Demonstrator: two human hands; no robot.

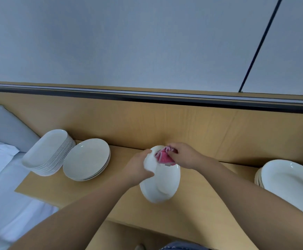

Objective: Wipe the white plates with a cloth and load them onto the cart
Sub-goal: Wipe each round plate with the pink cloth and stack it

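Head view: the left grip [139,169] clasps the rim of a white plate [162,188], held tilted over the bench [210,192]. The right grip [183,156] clutches a pink cloth [162,156] against the plate's upper end. A round-plate stack [86,159] and an oval-plate stack [46,150] stand at bench left.

A pale grey-blue wall [147,42], crossed by one dark seam [260,44], rises above a wood back panel [111,120] capped by a dark rail [147,97]. Beside the left edge of the light wooden desk [192,210] stands a white-sheeted bed [2,195] with grey headboard [6,123].
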